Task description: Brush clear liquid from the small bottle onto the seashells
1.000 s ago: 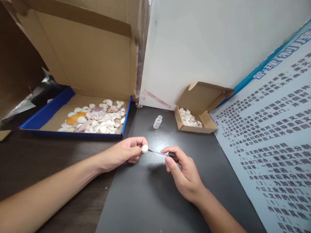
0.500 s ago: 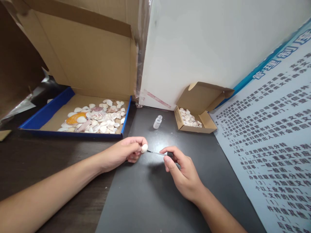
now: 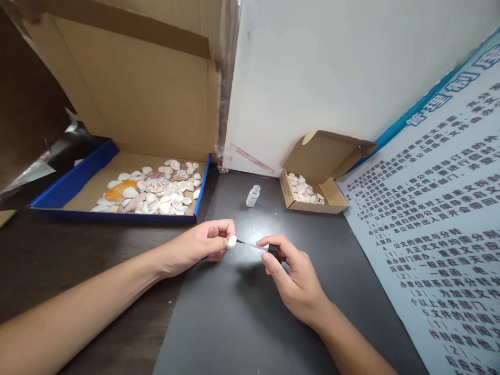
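My left hand (image 3: 203, 244) pinches a small white shell (image 3: 232, 241) between thumb and fingers just above the dark mat. My right hand (image 3: 291, 271) grips a thin brush (image 3: 255, 246) by its black cap, and the brush tip touches the shell. A small clear glass bottle (image 3: 253, 196) stands uncapped behind my hands. To its right a small cardboard box (image 3: 334, 194) holds several white shells. At the far left a large blue-edged cardboard box (image 3: 62, 187) holds many mixed shells, one of them orange.
A dark mat (image 3: 242, 312) covers the brown table (image 3: 47, 250). A white wall panel (image 3: 332, 67) rises behind. A printed poster with blue border (image 3: 441, 250) lies along the right side. The large box's lid (image 3: 136, 88) stands upright.
Both hands have barely moved. The shell turned slightly in my left fingers and the brush shifted a little left along it.
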The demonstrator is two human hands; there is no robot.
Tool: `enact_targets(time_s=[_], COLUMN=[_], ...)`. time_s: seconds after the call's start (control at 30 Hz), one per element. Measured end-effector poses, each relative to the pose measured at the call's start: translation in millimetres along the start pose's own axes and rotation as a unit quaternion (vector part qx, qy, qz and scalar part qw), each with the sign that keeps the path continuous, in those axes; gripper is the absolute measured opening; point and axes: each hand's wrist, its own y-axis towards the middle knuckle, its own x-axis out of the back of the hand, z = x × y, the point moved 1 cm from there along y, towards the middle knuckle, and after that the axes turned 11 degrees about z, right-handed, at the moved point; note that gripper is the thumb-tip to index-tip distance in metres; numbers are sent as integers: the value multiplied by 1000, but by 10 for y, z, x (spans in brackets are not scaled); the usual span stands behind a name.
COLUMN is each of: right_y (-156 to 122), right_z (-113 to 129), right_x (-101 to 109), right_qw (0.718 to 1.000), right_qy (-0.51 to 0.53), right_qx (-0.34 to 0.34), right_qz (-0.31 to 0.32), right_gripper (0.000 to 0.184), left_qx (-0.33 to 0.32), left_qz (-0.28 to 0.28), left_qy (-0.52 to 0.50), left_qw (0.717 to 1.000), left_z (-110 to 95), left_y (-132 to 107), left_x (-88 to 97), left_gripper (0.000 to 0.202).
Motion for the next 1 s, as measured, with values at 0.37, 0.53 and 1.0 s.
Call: enact_targets(time_s=[0.37,0.53,1.0], right_y=[-22,14,14], right_z=[21,20,18], right_x=[0,-15,-7], right_qw=[999,1000,999], right_qy=[-2,-20,-25], right_qx=[37,4,-16], right_qz=[1,8,17], right_gripper=[17,19,19], left_qx=[-4,6,23], left_qz=[1,-15,-49], left_qy=[16,23,-46], left_qw=[1000,1000,997], left_z=[8,-11,-36], left_y=[-4,-10,-6], left_x=[15,-11,-27], left_gripper=[27,23,22])
